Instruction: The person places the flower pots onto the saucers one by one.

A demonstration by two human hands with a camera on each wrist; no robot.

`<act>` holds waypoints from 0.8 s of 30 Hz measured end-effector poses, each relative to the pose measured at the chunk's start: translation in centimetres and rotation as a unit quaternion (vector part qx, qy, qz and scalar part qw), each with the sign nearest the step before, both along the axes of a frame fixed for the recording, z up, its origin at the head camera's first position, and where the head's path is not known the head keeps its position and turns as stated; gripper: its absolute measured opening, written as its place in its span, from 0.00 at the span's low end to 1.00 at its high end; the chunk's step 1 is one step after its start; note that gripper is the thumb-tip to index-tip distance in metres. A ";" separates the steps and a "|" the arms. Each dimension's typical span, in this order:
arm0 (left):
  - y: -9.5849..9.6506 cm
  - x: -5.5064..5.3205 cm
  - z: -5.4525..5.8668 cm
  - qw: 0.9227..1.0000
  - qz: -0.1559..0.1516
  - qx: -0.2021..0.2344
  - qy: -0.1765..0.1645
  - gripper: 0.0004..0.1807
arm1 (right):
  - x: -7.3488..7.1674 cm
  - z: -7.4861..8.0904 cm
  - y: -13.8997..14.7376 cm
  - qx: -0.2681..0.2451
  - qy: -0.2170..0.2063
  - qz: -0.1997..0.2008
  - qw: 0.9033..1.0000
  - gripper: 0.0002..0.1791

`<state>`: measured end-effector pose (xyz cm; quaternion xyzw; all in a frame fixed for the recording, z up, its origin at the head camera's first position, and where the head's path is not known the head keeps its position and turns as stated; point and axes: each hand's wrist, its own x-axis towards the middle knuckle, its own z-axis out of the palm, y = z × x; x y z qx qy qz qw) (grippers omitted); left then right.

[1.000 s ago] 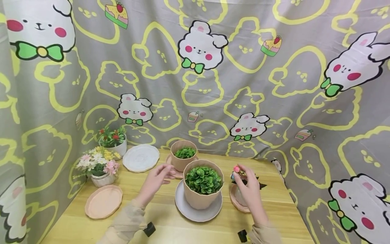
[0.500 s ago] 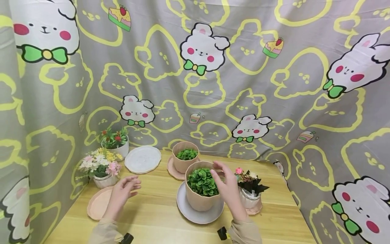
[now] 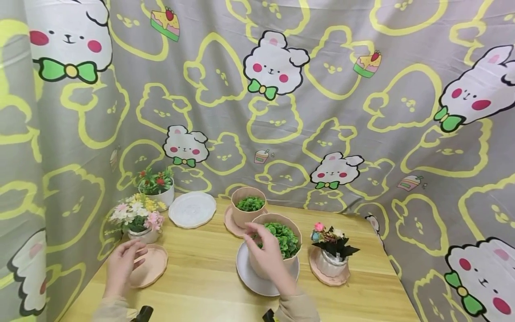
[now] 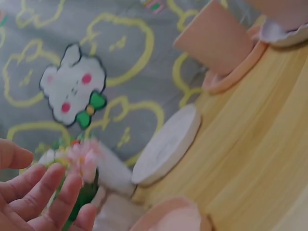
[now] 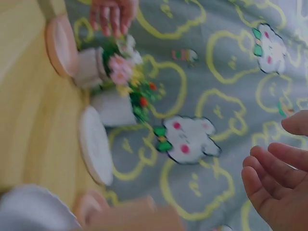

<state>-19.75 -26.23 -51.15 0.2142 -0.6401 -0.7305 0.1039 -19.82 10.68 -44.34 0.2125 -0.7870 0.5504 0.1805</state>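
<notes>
My left hand (image 3: 122,264), fingers loosely bent and holding nothing, hovers over the left edge of a pink saucer (image 3: 154,268). Just behind it stands a white pot of pink, white and yellow flowers (image 3: 138,220). My right hand (image 3: 264,250) is in the air, empty, in front of a large pink pot (image 3: 295,219) with a leafy green plant (image 3: 284,239), hiding part of both. That pot stands on a grey saucer (image 3: 257,284). In the right wrist view the fingers (image 5: 269,173) are relaxed with nothing between them.
A smaller pink pot (image 3: 245,218) with greenery stands on a pink saucer at the back. A white plate (image 3: 192,209) lies left of it, beside a red-flowered plant (image 3: 157,188). At the right, a white flower pot (image 3: 333,264) sits on a pink saucer (image 3: 330,279).
Both hands have moved left. The right hand has left the flower pot at the right and passed across the large pot. The left hand has gone from the middle to the left saucer.
</notes>
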 end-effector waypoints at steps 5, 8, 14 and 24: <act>-1.8 -0.2 -1.0 0.997 0.073 0.021 0.008 0.05 | 0.1 -1.8 -2.8 0.017 -0.076 0.051 0.996 0.15; -3.1 -0.5 -2.4 0.995 0.100 -0.011 -0.005 0.06 | -0.1 -3.0 -4.3 0.025 -0.117 0.076 0.990 0.16; -4.6 -0.7 -5.6 0.985 0.111 -0.108 -0.070 0.16 | -1.1 -5.3 -6.3 0.038 -0.150 0.083 0.984 0.16; -5.0 -0.5 -6.9 0.983 0.150 -0.067 -0.084 0.18 | -2.9 -10.3 -7.8 0.033 -0.213 0.063 0.975 0.15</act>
